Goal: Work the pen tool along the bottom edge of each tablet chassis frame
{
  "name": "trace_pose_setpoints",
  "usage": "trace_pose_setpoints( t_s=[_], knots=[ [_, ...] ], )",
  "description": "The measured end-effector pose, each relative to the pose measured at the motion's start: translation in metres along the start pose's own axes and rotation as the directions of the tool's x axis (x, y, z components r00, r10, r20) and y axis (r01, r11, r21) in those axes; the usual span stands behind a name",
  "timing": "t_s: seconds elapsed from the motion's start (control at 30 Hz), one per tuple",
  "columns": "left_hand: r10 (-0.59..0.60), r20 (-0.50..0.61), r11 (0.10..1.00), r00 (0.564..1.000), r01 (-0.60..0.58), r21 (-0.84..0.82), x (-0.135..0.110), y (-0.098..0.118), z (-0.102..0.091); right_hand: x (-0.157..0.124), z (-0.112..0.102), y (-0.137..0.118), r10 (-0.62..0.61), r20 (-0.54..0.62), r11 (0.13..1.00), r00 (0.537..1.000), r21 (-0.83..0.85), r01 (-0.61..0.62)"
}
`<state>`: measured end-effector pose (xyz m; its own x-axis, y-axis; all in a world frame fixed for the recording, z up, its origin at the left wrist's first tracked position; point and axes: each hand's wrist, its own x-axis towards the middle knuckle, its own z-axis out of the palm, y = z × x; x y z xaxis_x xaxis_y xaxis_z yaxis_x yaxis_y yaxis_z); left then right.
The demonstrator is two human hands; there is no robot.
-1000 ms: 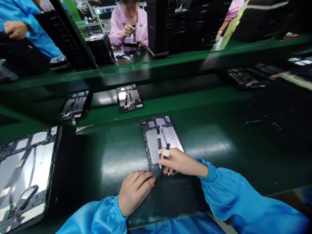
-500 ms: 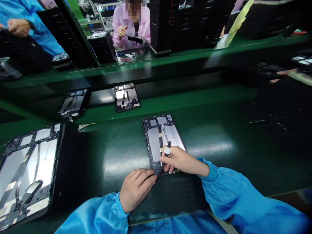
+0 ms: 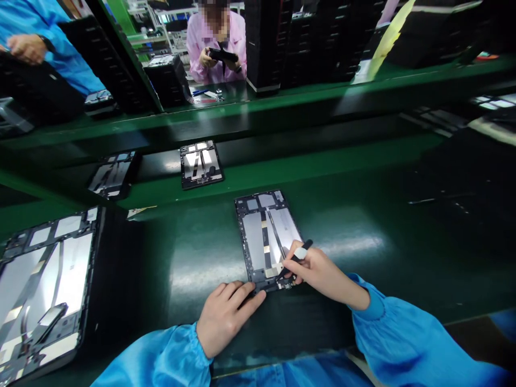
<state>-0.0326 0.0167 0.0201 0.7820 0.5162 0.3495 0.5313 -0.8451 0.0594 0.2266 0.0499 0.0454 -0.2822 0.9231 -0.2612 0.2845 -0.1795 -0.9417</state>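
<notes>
An opened tablet body (image 3: 253, 242) with silver plates and dark flex cables lies on the green bench in front of me. My right hand (image 3: 312, 269) grips a black pen-like tool (image 3: 296, 257) with a white band round it. The tool slants down and its tip is at the tablet's lower part, close to a pale strip. My left hand (image 3: 228, 314) lies with fingers stretched out, fingertips resting on the tablet's lower left corner. The fingers of my right hand hide part of the tablet's lower right side.
A stack of tablet bodies (image 3: 48, 279) stands at my left. Two more tablets, one (image 3: 201, 164) and another (image 3: 113, 174), lie farther back. Across the bench a person in pink (image 3: 215, 37) holds a dark device. Black trays (image 3: 264, 43) stand upright there. Dark material (image 3: 463, 188) lies at right.
My right hand and its tool have moved right across the tablet's lower part, with the tool tilting more. My left thumb has spread. The person opposite now holds the device in both hands.
</notes>
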Motion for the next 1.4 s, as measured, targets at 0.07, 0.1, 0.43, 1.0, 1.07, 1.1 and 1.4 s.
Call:
trace_pose_setpoints(
  t_s=[0.07, 0.1, 0.43, 1.0, 1.07, 1.1, 1.4],
  knots=[
    [-0.008, -0.011, 1.0, 1.0, 0.008, -0.002, -0.001, 0.001, 0.001, -0.006, -0.001, 0.001, -0.061, -0.015, 0.994, 0.998, -0.096, 0.059],
    [-0.014, -0.021, 1.0, 1.0, 0.014, 0.002, -0.001, 0.001, 0.001, -0.008, -0.001, 0.002, -0.091, -0.019, 0.986, 0.996, -0.144, 0.087],
    [-0.045, -0.033, 0.999, 0.998, 0.044, -0.028, -0.004, 0.003, 0.008, -0.005, 0.001, 0.009, -0.038, -0.02, 0.999, 0.999, -0.012, 0.038],
    [-0.052, -0.014, 0.997, 0.999, 0.053, 0.052, -0.001, 0.005, 0.008, -0.007, 0.004, 0.009, -0.081, -0.061, 0.996, 0.995, -0.027, 0.08],
    [-0.057, -0.01, 0.997, 0.998, 0.057, 0.054, -0.001, 0.005, 0.008, -0.008, 0.004, 0.007, -0.09, -0.066, 0.995, 0.994, -0.054, 0.086],
    [-0.061, -0.007, 0.997, 0.998, 0.061, 0.052, 0.0, 0.005, 0.008, -0.008, 0.004, 0.007, -0.094, -0.066, 0.994, 0.993, -0.066, 0.09],
    [-0.107, 0.047, 0.993, 0.993, 0.105, 0.059, 0.01, 0.012, 0.008, -0.007, 0.004, 0.007, -0.132, -0.071, 0.983, 0.989, -0.138, 0.121]
  ],
)
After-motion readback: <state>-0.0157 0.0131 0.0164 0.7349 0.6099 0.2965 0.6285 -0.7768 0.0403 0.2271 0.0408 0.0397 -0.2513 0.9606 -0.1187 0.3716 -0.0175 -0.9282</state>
